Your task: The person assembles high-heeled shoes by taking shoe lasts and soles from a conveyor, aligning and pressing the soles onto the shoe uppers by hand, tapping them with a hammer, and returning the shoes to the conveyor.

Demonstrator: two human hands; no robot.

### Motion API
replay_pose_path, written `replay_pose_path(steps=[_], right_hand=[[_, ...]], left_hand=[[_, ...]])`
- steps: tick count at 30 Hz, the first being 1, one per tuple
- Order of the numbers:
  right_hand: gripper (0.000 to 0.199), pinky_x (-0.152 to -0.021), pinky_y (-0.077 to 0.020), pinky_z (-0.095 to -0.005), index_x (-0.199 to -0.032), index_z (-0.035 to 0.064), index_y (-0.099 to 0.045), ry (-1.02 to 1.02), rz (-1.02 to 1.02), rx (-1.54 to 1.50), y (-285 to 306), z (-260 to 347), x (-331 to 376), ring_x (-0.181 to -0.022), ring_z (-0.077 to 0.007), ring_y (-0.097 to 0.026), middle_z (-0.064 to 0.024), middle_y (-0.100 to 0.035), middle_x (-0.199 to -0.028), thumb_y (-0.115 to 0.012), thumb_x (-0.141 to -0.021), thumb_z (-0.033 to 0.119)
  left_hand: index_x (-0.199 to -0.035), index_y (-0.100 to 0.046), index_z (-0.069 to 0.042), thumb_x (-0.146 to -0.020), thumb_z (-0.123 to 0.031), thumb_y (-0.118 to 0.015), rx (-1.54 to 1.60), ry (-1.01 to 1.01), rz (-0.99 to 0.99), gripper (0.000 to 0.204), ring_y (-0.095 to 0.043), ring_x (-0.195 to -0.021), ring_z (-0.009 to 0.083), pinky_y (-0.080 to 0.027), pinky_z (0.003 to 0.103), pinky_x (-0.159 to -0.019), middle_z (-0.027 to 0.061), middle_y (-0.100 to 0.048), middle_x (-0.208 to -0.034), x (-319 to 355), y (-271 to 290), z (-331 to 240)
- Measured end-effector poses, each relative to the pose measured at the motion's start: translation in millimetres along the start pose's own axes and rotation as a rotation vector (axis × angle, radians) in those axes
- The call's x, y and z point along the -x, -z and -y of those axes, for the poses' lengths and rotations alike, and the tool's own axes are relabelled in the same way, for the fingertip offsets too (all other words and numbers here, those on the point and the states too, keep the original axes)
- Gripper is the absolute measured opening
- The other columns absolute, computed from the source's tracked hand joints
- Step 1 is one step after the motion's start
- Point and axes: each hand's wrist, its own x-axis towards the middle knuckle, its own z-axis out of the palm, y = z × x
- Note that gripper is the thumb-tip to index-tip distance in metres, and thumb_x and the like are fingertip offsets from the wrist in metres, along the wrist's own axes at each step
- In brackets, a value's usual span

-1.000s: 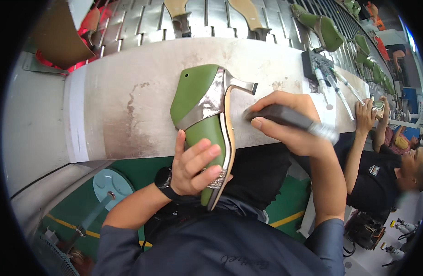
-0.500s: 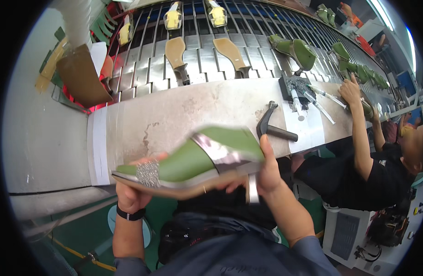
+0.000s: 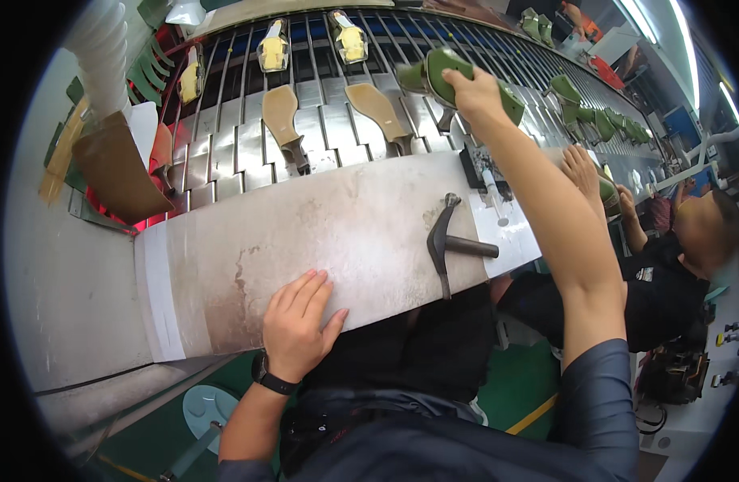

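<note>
My right hand (image 3: 468, 90) reaches far out over the slatted conveyor and grips a green heeled shoe (image 3: 438, 63) from above, thumb on its upper. Another green part (image 3: 510, 104) shows beyond my wrist; I cannot tell whether it belongs to the same shoe. My left hand (image 3: 297, 323) lies flat on the worktable (image 3: 345, 217) near its front edge, fingers stretched out and holding nothing. To its right rests a dark hammer (image 3: 443, 241) with its handle pointing right.
Two tan soles with heels (image 3: 281, 116) and several yellow-filled shoe parts (image 3: 274, 46) sit on the conveyor (image 3: 245, 120). A dark box (image 3: 471, 167) with a syringe (image 3: 493, 197) is under my right forearm. At right, a co-worker (image 3: 659, 265) handles another green shoe (image 3: 609, 189).
Both hands held a green heeled shoe above the table. The left hand has let go and settled on the tabletop; the right has swung up to a green shoe at the conveyor. The view has shifted.
</note>
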Motion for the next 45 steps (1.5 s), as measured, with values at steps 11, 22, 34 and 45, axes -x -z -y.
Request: replay_pose_path(steps=[11,22,34,45], right_hand=[[0.067,-0.093,-0.0561,-0.0461,-0.134,0.0039,-0.068,0.166,0.364,1.078,70,49,112,-0.104,-0.0387,-0.073,-0.0235,-0.076,-0.109,-0.069,-0.093,0.057],[0.028,-0.068,-0.0537,-0.0404,-0.116,0.0011,-0.075,0.175,0.461,0.552,136,24,199,-0.069,-0.0238,-0.071,-0.0187,-0.070,-0.080,-0.066,-0.092,0.012],[0.028,-0.078,-0.0537,-0.0526,-0.119,-0.0012,-0.073,0.347,0.158,0.717,126,-25,185,-0.084,-0.0465,-0.069,-0.0300,-0.072,-0.091,-0.063,-0.093,0.002],[0.029,-0.089,-0.0555,-0.0478,-0.118,0.0006,-0.071,0.586,0.000,0.918,87,16,198,-0.105,-0.0388,-0.069,-0.0207,-0.071,-0.120,-0.072,-0.092,0.012]], left_hand=[[-0.113,-0.072,-0.001,-0.077,-0.016,-0.084,-0.016,0.020,-0.012,0.041,-0.067,-0.120,0.0358,-0.053,0.046,-0.095,0.0160,-0.072,-0.126,4,4,5],[-0.113,-0.072,-0.001,-0.080,-0.017,-0.083,-0.068,-0.043,-0.014,0.038,-0.066,-0.121,0.0346,-0.052,0.046,-0.099,0.0152,-0.071,-0.127,7,-2,2],[-0.111,-0.072,-0.001,-0.081,-0.017,-0.081,-0.098,-0.047,-0.029,0.035,-0.067,-0.121,0.0347,-0.052,0.046,-0.098,0.0151,-0.071,-0.127,11,-3,4],[-0.107,-0.071,-0.003,-0.077,-0.013,-0.082,-0.101,-0.035,-0.020,0.033,-0.067,-0.120,0.0356,-0.052,0.047,-0.096,0.0146,-0.071,-0.125,7,2,6]])
